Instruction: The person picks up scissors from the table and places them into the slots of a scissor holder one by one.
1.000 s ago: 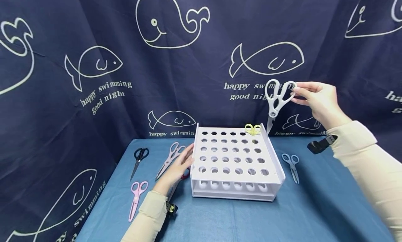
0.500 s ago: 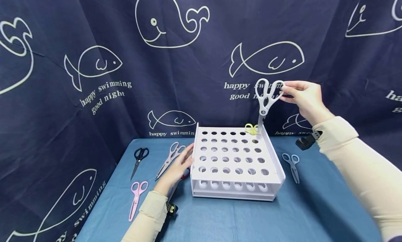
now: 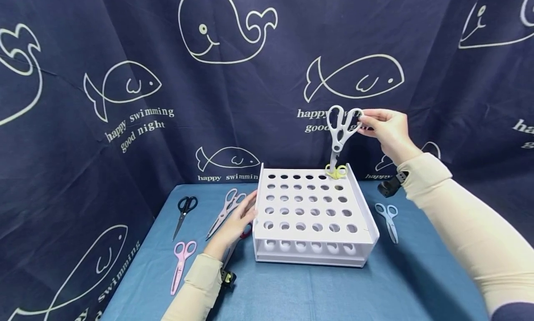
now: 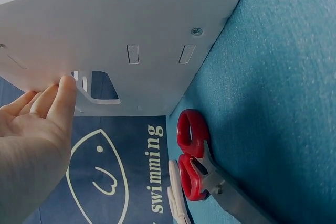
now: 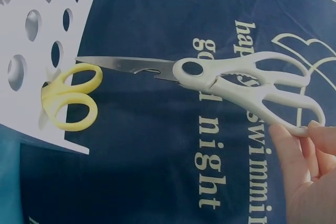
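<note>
Leftward since the earlier frame, the right hand point(image 3: 388, 129) has brought the white scissors point(image 3: 336, 146) above the white rack point(image 3: 308, 237), tip near the yellow scissors point(image 5: 56, 93). Its grip is clamped on one handle loop (just the outer edge), so the blades could swing and snag the yellow loops. The left hand's point(image 3: 233, 223) grip is apart, straight fingers touching the rack's side.
</note>
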The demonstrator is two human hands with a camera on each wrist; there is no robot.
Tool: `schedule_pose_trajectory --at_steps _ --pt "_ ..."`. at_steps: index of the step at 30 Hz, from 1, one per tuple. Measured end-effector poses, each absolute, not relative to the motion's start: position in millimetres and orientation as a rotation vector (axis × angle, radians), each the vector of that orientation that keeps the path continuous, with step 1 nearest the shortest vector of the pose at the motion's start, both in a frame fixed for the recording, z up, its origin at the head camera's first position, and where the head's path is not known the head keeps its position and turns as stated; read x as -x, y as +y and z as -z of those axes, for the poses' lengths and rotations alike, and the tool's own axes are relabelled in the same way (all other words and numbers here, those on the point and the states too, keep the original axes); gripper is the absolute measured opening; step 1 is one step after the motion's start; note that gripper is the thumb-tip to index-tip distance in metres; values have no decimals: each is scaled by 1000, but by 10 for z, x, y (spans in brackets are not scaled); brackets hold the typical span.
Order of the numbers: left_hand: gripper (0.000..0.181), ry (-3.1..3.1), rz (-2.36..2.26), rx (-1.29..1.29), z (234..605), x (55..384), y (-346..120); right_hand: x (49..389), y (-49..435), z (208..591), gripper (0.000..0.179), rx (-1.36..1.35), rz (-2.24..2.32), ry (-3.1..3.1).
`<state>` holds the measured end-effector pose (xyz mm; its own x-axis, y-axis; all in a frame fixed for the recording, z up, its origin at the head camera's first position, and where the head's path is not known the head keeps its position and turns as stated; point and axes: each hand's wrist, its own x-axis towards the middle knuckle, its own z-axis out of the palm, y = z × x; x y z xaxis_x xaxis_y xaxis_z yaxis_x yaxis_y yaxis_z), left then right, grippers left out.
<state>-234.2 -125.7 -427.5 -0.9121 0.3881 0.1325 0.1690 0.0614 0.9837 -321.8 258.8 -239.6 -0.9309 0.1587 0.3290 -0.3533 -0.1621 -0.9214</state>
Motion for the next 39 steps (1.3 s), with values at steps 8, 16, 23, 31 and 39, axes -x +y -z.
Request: schedule_pose_trajectory --at_steps 8,16,23,31,39 --pt "58 2189 -1943 -565 4285 2351 -1260 3293 2482 2461 22 -214 -2165 -1771" --pt "57 2207 -1931 -552 4287 2356 -1280 3349 2293 2540 20 -240 -2185 -1758" --pt "57 2195 -1927 -564 4270 2346 -1282 3401 2186 2635 16 -214 -2198 -1719" --pt "57 2212 -1917 -523 4251 2346 -1269 3461 2094 2692 14 -189 -2184 -1742" --pt "57 2223 -1905 -546 4247 2347 -1280 3501 2057 2753 12 -160 -2164 -1773"
